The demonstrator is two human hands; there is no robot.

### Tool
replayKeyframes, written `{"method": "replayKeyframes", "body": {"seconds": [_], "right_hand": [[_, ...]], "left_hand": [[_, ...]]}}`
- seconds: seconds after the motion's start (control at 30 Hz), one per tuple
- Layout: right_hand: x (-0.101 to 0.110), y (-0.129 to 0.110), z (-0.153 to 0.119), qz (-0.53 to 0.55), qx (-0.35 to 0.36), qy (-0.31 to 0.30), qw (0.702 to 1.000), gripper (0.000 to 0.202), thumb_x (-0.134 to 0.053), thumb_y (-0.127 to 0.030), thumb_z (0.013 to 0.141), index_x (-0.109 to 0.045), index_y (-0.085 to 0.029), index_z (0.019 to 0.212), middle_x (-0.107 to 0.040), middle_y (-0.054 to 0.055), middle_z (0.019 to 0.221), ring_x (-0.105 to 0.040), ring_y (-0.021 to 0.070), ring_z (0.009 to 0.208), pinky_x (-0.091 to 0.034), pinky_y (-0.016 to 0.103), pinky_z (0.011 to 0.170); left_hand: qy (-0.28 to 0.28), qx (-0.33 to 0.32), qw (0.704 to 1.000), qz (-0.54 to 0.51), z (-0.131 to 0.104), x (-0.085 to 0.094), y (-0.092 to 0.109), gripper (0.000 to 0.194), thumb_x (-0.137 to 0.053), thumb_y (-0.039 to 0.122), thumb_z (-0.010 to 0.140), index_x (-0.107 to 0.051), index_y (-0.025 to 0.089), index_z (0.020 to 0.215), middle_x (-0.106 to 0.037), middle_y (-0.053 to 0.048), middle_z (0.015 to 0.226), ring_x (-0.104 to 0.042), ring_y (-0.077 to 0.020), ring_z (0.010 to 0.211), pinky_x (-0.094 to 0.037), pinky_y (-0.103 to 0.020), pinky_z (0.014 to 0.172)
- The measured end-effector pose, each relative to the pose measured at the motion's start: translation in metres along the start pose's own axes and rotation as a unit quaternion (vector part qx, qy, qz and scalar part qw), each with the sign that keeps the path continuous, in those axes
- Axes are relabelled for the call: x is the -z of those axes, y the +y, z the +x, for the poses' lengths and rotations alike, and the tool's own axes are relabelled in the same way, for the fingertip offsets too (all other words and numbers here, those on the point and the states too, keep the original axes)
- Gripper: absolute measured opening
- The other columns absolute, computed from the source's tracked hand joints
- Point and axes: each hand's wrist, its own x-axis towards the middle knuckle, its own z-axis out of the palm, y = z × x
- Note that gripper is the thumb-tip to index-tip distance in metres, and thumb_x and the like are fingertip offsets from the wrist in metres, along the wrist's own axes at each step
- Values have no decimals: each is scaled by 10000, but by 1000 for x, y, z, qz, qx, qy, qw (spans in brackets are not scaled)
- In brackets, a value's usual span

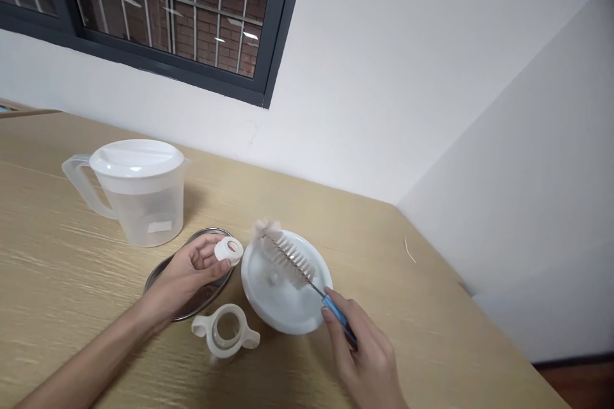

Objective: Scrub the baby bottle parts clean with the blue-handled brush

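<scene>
Between the thumb and fingers of my left hand (196,268) is a small white ring-shaped cap (229,250) with a round hole. My right hand (362,348) grips the blue handle of a bottle brush (290,259), whose pale bristles point up and left. Below the bristles stands a white bowl (288,326), apparently with water in it. A metal tray (204,300) lies under my left hand and is partly hidden by it. Nearer to me, a two-handled baby bottle (226,332) stands upright without a cap, its round mouth facing up.
A translucent lidded pitcher (148,204), partly filled, stands at the back left. A thin pale strip (409,250) lies on the wooden table (432,307) to the right. Behind the table are a white wall (345,108) and a barred window (167,6).
</scene>
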Motion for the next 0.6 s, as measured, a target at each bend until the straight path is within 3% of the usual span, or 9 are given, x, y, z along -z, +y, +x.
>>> {"method": "replayKeyframes", "body": {"seconds": [0.2,0.3,0.4,0.6], "right_hand": [[-1,0,0,20,20,-19,999,305,-570,-136,979,-635,-160,1276,-755,92,989,-751,167,832,-610,227,714],[-3,5,-2,15,-4,2,1000,282,-574,-146,984,-643,-161,1257,-745,91,973,-738,164,808,-606,230,697],[-5,8,-5,15,-10,16,1000,282,-578,-156,985,-646,-164,1260,-741,85,961,-731,156,777,-600,222,674],[-5,-3,-4,21,35,-25,999,333,-562,-134,988,-616,-158,1315,-752,93,994,-748,165,844,-603,226,713]], "left_hand": [[17,6,999,-36,-1,-1,4,516,-937,359,709,-671,195,1120,-789,-63,1023,-722,-182,909,-542,-248,821],[33,28,996,-79,0,1,1,438,-921,392,730,-710,196,1060,-764,-37,930,-706,-153,838,-554,-219,751],[45,44,990,-129,2,5,-2,373,-917,403,734,-726,206,986,-743,-26,975,-706,-136,876,-566,-193,750],[11,38,990,-137,5,9,-5,261,-834,394,844,-733,197,982,-723,-40,1000,-696,-130,900,-563,-189,768]]}}
